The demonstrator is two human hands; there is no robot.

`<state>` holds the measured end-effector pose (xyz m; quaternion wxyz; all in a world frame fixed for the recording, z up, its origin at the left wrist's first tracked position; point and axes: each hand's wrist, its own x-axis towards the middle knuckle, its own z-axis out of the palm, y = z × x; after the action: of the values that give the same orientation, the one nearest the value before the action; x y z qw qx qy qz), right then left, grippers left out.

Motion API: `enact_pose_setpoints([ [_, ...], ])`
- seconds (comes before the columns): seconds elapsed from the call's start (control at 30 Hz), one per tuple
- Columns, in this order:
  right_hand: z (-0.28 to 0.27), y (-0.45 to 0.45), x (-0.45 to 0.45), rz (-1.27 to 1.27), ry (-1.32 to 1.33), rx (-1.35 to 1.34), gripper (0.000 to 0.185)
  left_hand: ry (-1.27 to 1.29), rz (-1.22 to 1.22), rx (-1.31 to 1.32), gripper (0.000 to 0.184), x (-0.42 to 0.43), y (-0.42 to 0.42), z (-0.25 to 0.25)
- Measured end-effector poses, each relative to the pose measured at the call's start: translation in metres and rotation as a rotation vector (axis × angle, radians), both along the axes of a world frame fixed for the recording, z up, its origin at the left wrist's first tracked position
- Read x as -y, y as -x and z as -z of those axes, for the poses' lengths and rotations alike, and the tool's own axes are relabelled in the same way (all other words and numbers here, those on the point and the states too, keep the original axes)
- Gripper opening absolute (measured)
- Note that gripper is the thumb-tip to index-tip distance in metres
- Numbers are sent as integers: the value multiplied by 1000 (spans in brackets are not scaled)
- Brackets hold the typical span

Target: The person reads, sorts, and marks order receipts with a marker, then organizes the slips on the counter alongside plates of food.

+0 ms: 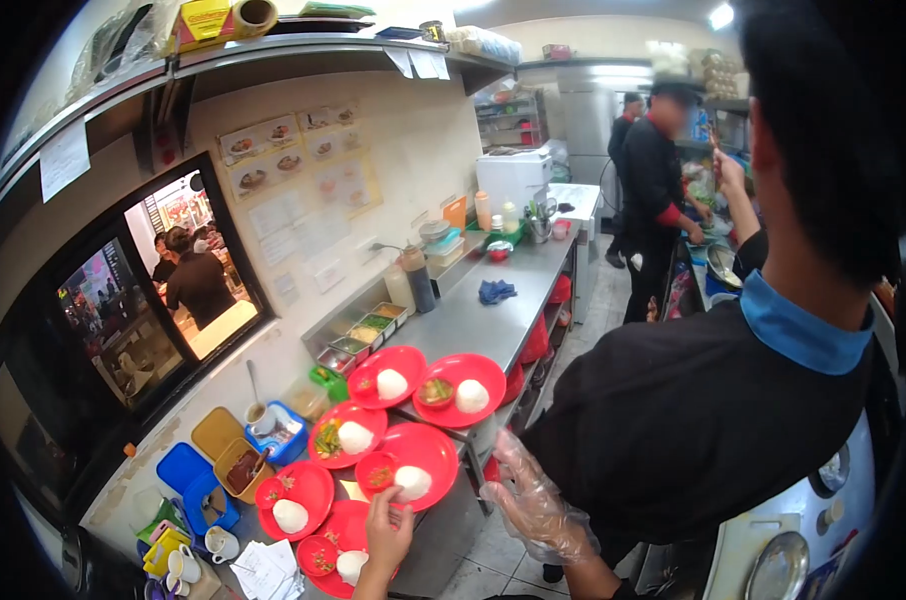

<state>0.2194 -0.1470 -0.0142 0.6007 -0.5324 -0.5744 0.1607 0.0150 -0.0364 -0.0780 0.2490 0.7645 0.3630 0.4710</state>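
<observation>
My left hand (386, 532), bare, reaches over the lower edge of a red plate (435, 452) that holds a dome of white rice (413, 483) and a small red bowl (377, 471). Its fingers are bent together beside the rice; whatever they pinch, if anything, is hidden. In a clear plastic glove, my right hand (541, 505) is raised to the right of the plates, fingers apart and nothing in it. Several more red plates with rice and small portions of food surround the left hand, one of them (318, 487) just to its left.
Beyond the plates, a steel counter (451, 318) carries a blue cloth (496, 291), sauce bottles (413, 275) and food trays (377, 322). Papers (267, 572), mugs (221, 543) and tubs (241, 465) crowd the near left. A person in black (713, 430) stands close on my right.
</observation>
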Motion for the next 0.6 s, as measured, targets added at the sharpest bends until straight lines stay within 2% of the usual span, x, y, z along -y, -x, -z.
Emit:
enact_pose_setpoints([
  [0.17, 8, -30, 11, 49, -76, 74, 54, 10, 145, -133, 33, -5, -42, -3],
  [0.23, 4, -36, 16, 73, -72, 197, 52, 15, 171, -151, 33, -10, -52, -2],
  [0.4, 15, -37, 17, 106, 10, 153, 49, 23, 184, -138, 33, -12, -59, -3],
  [0.5, 24, -31, 10, 148, 61, 84, 45, 17, 173, -166, 34, -12, -48, -6],
  [0.57, 34, -20, 3, 123, 4, -234, 41, 33, 168, -174, 34, -14, -36, -7],
  [0.6, 38, -17, 2, 119, 4, -233, 41, 32, 164, -173, 34, -17, -30, -5],
])
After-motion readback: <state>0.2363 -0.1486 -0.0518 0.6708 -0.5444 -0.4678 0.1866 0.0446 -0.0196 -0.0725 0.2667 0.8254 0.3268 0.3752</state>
